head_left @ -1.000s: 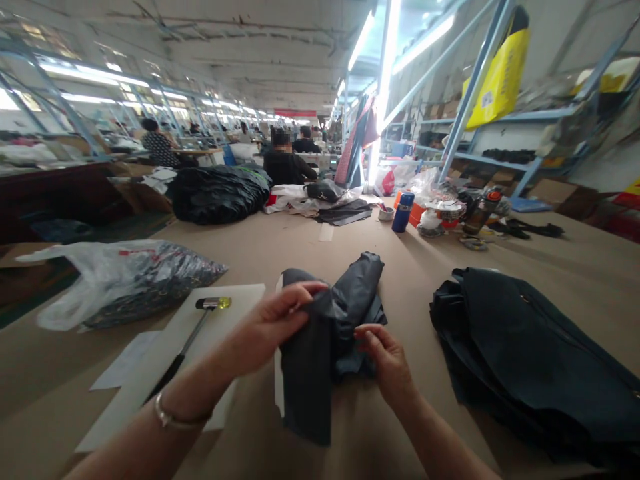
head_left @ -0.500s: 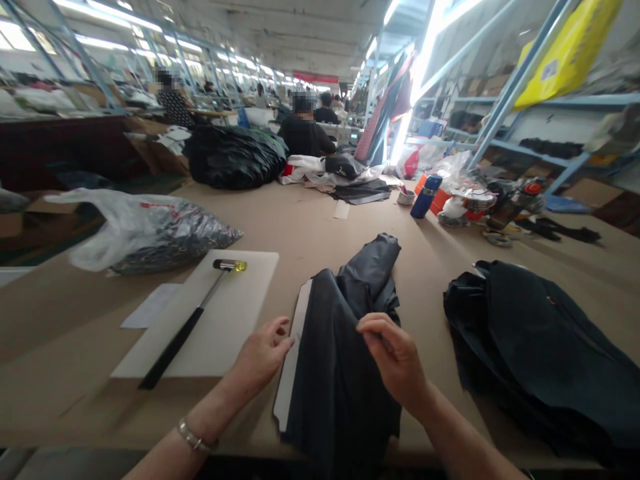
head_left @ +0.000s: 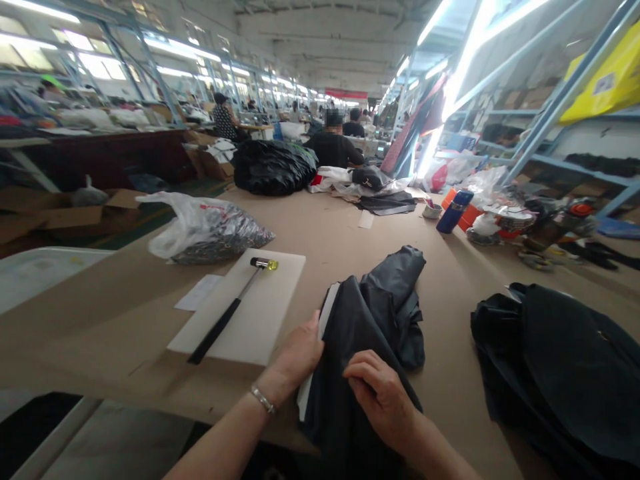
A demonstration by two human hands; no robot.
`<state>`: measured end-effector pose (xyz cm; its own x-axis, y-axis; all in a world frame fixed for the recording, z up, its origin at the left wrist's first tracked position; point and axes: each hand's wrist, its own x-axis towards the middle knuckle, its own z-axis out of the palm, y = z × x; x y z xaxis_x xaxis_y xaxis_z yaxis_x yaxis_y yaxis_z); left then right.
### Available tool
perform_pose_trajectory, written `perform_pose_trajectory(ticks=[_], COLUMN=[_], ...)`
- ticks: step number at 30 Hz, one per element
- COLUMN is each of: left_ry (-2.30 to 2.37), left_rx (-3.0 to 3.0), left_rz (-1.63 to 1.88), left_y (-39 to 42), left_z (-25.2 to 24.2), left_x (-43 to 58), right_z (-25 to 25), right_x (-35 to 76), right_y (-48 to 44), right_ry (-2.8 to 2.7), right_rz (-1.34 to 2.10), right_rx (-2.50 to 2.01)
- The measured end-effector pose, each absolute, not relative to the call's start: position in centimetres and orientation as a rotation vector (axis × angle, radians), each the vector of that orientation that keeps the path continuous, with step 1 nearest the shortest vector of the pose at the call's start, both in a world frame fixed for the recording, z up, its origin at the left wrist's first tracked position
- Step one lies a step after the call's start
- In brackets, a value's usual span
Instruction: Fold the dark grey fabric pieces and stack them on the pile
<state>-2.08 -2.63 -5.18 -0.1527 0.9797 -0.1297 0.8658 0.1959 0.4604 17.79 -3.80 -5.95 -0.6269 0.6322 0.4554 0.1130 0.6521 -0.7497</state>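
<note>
A dark grey fabric piece point(head_left: 373, 313) lies on the brown table point(head_left: 350, 240) in front of me, draped over the near edge, with a white strip showing along its left side. My left hand point(head_left: 300, 350) grips the fabric's left edge, thumb on top. My right hand point(head_left: 383, 393) rests on the cloth with curled fingers pinching it.
A hammer point(head_left: 233, 310) lies on a white board point(head_left: 253, 313) to the left. A clear plastic bag of small parts point(head_left: 210, 230) sits behind it. A dark garment stack point(head_left: 565, 360) is at the right. Bottles and clutter point(head_left: 500, 217) stand far right; people work at the far end.
The fabric went from lifted between my hands to lying flat over the table edge. Both hands slid down toward me along it. The camera view shifted left.
</note>
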Motion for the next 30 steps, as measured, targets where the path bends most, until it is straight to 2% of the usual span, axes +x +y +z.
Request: perform_pose_trajectory(ticks=[6,11,15,19,21,25,30], left_ry=[1.939,1.941,1.669,1.509,1.474,1.48,1.518], left_rx=[1.921,2.786,3.177,3.092,3.058,3.057,2.999], left_rz=[0.739,0.692,0.841,0.957,0.959,0.912,0.946], left_y=[-2.1,-3.2,-5.1,-6.8,-7.3,-7.5,-7.4], left_z=[0.6,7.7,9.2,7.5,6.4,5.1,4.6], left_x=[-4.9,-4.6,-2.5,-0.8,-0.4,-0.5,-1.4], right_z=[-1.0,5.9,8.7,7.5,6.5,5.6,4.2], right_x=[20.0,22.1,22.3,20.6,19.4,17.8,17.3], right_y=[-1.3,0.2,0.9,1.1,0.6,-1.0,-0.8], right_ry=[-2.087,-1.928,-2.026,-2.34,-2.37,-2.092,-2.01], right_rz=[0.662,0.235,0.135,0.443,0.768,1.448,1.55], right_rx=[-0.532,-0.518,-0.687,-0.89,-0.856,-0.752,-0.827])
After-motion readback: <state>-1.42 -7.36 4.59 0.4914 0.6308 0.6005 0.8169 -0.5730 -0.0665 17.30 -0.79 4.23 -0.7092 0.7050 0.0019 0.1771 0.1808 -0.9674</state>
